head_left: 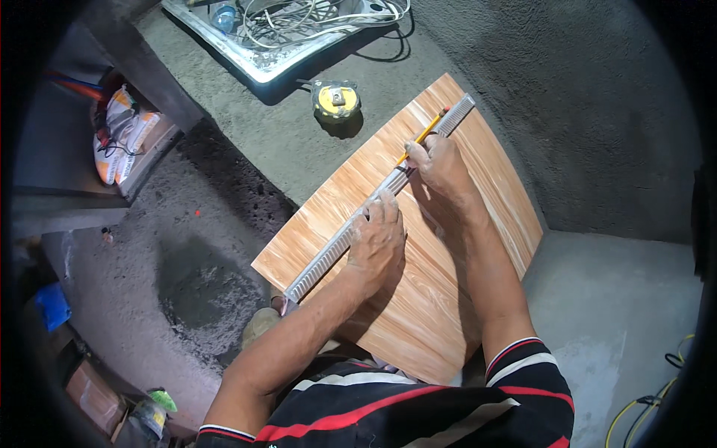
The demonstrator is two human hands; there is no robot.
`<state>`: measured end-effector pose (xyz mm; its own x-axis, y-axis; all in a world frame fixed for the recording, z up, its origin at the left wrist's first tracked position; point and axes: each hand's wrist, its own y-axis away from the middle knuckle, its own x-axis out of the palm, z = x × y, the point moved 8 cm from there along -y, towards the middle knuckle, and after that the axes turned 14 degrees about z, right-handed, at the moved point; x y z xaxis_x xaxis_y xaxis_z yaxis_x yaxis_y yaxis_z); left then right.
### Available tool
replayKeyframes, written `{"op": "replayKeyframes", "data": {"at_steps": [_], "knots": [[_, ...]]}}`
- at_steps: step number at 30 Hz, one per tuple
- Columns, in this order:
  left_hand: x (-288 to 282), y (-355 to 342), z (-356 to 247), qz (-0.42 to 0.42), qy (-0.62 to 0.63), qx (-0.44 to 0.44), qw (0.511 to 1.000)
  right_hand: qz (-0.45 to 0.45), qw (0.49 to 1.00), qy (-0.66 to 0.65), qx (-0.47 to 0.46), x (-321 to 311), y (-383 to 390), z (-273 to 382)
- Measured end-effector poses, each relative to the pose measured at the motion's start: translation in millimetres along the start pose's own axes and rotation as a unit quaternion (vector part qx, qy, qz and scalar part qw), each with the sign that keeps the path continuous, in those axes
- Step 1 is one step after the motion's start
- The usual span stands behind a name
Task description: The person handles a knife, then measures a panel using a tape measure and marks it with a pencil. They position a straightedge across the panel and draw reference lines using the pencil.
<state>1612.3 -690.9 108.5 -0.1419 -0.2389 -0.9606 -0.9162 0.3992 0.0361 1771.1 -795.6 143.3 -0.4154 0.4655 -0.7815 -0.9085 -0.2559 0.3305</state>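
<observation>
A large wood-grain tile [418, 299] lies slanted in front of me, its far end over a rough grey concrete ledge. Across it runs a ribbed metal straightedge [326, 258], parallel to the tile's left long edge. My left hand [376, 243] bears down on the bar near its middle, fingers bent over it. Farther up, my right hand [442, 166] pinches a yellow pencil [429, 131], with its lower end at the bar's edge. The pencil's tip is too small to make out. A yellow-and-black tape measure [336, 101] sits on the ledge, left of the tile.
On the concrete ledge [246, 127] stands a white-rimmed basin [261, 75] full of tangled cables. Rough grey wall [582, 112] rises at the right. A white-and-orange bag [123, 142] is on a shelf at left. Yellow cable [635, 418] lies at lower right.
</observation>
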Motion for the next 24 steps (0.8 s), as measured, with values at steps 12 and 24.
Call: {"op": "replayKeyframes", "data": {"at_steps": [12,24], "knots": [[-2,5,4,0.014,-0.002,0.002,1.000,0.039,0.999,-0.018,-0.014,19,24,30],[-2,5,2,0.002,-0.014,-0.016,1.000,0.035,0.997,0.019,-0.061,16,17,23]]}}
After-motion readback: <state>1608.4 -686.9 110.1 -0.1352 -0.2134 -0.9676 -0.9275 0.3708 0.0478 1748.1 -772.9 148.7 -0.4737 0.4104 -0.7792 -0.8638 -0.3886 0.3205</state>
